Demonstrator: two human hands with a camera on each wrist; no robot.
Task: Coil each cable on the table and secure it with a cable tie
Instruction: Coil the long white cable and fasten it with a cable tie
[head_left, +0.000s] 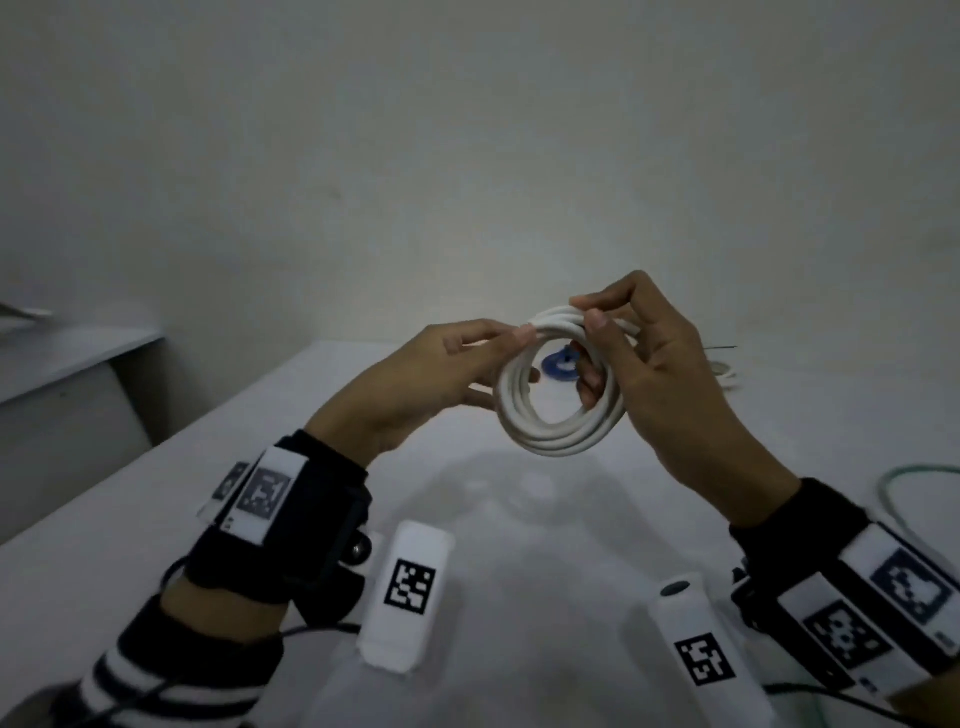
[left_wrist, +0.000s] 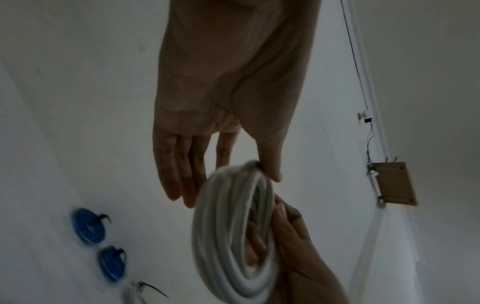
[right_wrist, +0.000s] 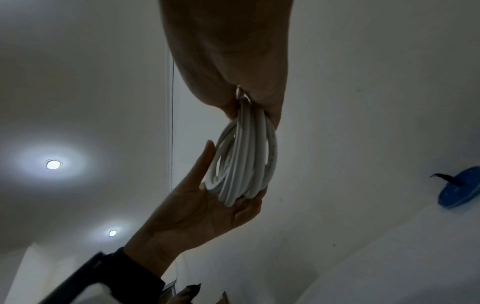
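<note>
White table (head_left: 519, 545) carries the work; above its middle, off the surface, the white cable coil (head_left: 558, 395) is held upright btwn both hands, several turns stacked, no tie on it visible yet. Right hand (head_left: 670, 384) is clamped on the coil: thumb & forefinger pinch the top of the bundle, other fingers pass thru the loop, as the left wrist view confirms. Left hand (head_left: 415, 384) has its fingers mostly straight, thumb tip & forefinger meeting at the coil's upper left side, palm cradling the turns from outside (right wrist view); whether it truly pinches a strand or only steadies cannot be told, so read it as a light support. Toward the far edge lie two blue coils (left_wrist: 89, 226) w/ dark ties sticking out, apparently done, & beside them a pale coil (head_left: 727, 371) w/ a dark tie tail; near the right edge a greenish cable (head_left: 914, 478) lies loose, judged not yet coiled. Step in hand, as judged: turns are gathered, next comes binding. To do it well: keep the right pinch firm at one spot so turns do not spring apart; even out the loops w/ the left hand so none hangs lower; tuck the free end, not seen here, along the bundle; wrap the tie at the pinched spot, snug but not crushing. No loose tie is visible w/in reach.
</note>
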